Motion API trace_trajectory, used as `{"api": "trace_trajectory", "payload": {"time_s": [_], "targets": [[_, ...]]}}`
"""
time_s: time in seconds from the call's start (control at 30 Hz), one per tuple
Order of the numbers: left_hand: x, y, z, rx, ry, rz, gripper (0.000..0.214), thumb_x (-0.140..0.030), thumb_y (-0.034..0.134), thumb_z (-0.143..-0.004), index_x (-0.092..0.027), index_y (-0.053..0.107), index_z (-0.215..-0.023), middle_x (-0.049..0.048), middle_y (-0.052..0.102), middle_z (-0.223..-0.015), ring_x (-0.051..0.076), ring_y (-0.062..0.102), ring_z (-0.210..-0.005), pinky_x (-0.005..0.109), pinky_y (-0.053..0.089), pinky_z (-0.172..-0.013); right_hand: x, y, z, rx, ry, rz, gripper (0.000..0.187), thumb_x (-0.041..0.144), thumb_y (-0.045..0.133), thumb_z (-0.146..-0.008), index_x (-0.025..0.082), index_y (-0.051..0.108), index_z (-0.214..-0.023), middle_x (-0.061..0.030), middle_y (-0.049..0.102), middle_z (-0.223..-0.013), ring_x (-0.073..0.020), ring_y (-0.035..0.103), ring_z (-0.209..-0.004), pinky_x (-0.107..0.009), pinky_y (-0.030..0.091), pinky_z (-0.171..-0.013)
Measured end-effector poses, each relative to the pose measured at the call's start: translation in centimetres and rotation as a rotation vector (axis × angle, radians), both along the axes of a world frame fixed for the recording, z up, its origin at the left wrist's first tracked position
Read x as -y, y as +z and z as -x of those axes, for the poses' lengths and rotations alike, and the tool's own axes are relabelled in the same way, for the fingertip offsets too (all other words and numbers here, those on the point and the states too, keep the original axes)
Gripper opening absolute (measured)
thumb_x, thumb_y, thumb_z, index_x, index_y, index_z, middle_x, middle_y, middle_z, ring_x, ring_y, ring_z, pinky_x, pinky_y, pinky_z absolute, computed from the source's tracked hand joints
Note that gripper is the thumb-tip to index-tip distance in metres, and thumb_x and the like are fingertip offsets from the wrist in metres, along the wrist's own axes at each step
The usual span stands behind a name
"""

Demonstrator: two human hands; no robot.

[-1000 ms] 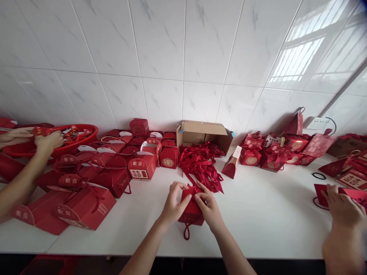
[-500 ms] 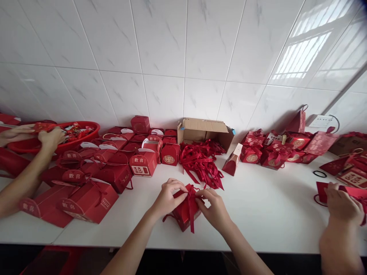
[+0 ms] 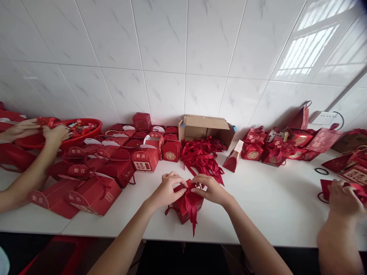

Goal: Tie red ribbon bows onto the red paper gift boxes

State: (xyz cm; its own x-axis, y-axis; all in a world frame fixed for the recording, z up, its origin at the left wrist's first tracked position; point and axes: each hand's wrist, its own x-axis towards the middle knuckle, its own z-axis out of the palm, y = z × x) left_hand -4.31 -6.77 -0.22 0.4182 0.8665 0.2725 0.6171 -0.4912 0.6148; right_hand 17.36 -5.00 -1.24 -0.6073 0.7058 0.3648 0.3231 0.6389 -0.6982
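Observation:
A small red gift box [image 3: 180, 209] stands on the white table in front of me, a red ribbon [image 3: 191, 206] at its top with the tails hanging down its near face. My left hand [image 3: 169, 188] pinches the ribbon from the left, fingers curled over the box's top edge. From the right, my right hand [image 3: 210, 189] pinches the same ribbon, its fingertips close to those of the left. The fingers partly hide the knot or loop between them. A cord handle sticks out at the box's left side.
Behind the box lies a heap of red ribbons [image 3: 200, 156], spilling from an open cardboard carton [image 3: 205, 121]. Many red boxes [image 3: 96, 193] crowd the left, near a red basin [image 3: 97, 128] where a co-worker's hands [image 3: 56, 135] work. Another person's hand [image 3: 344, 202] is at far right.
My hands have come closer together at the ribbon, the right moving left over the box top. The ribbon tails hang looser and wider. The view has shifted slightly.

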Motion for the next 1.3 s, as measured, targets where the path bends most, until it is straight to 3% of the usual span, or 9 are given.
{"api": "trace_trajectory", "payload": {"time_s": [0.1,0.3,0.4,0.57,0.83,1.07,1.3], "targets": [[-0.2,0.1,0.2,0.002,-0.021,0.003,0.012,-0.02,0.059,-0.077,-0.026,0.068,-0.083,0.0014,0.068,-0.085,0.022,0.059,-0.09,0.041,0.035,-0.093,-0.1,0.0,-0.1,0.039,0.042,-0.087,0.024,0.03,0.052,-0.091,0.022,0.067,-0.107,-0.0062,0.065,-0.092,-0.0169,0.06,-0.083,-0.029,0.05,-0.074],[-0.9,-0.2,0.9,0.037,-0.068,0.049,0.015,-0.019,0.059,-0.076,-0.026,0.07,-0.085,0.0017,0.069,-0.083,0.021,0.06,-0.087,0.038,0.04,-0.092,0.7,-0.1,0.2,0.231,0.119,-0.236,0.038,0.017,0.038,-0.093,0.028,0.065,-0.118,-0.0064,0.061,-0.092,-0.0169,0.056,-0.08,-0.028,0.047,-0.07],[-1.3,-0.4,1.0,0.075,-0.091,0.089,0.012,-0.02,0.059,-0.077,-0.023,0.07,-0.082,0.002,0.068,-0.08,0.02,0.061,-0.084,0.034,0.046,-0.084,1.0,-0.7,0.5,0.257,0.111,-0.29,0.041,0.012,0.043,-0.088,0.03,0.064,-0.119,-0.0053,0.058,-0.087,-0.0166,0.052,-0.076,-0.027,0.046,-0.067],[-1.5,-0.5,1.0,0.123,-0.06,0.121,0.009,-0.022,0.061,-0.075,-0.021,0.069,-0.076,0.0027,0.069,-0.079,0.019,0.063,-0.08,0.031,0.05,-0.077,1.1,-1.6,0.4,0.218,0.107,-0.231,0.042,0.012,0.054,-0.083,0.032,0.065,-0.117,-0.0044,0.054,-0.087,-0.0155,0.051,-0.077,-0.025,0.048,-0.065],[-2.1,-1.2,1.6,0.147,0.059,0.152,0.011,-0.023,0.06,-0.075,-0.018,0.069,-0.075,0.0043,0.07,-0.079,0.02,0.065,-0.078,0.031,0.05,-0.075,1.6,-1.8,-0.2,0.088,0.108,-0.133,0.038,0.013,0.043,-0.089,0.028,0.067,-0.115,-0.0084,0.055,-0.096,-0.0174,0.055,-0.089,-0.031,0.053,-0.074],[-1.7,-0.2,1.7,0.107,-0.078,0.161,0.017,-0.022,0.056,-0.078,-0.021,0.066,-0.091,-0.0012,0.063,-0.072,0.015,0.06,-0.071,0.027,0.048,-0.076,1.6,-2.0,-0.3,0.068,0.087,-0.093,0.036,0.014,0.045,-0.089,0.028,0.069,-0.111,-0.0074,0.054,-0.091,-0.017,0.055,-0.086,-0.031,0.053,-0.073],[-1.8,0.4,1.7,0.003,-0.122,0.143,0.008,-0.021,0.057,-0.077,-0.022,0.064,-0.079,-0.0004,0.061,-0.075,0.017,0.057,-0.074,0.032,0.042,-0.087,1.5,-2.3,-0.4,0.174,0.067,-0.189,0.043,0.009,0.043,-0.089,0.032,0.065,-0.117,-0.0053,0.045,-0.087,-0.0158,0.052,-0.079,-0.028,0.05,-0.067]]}}
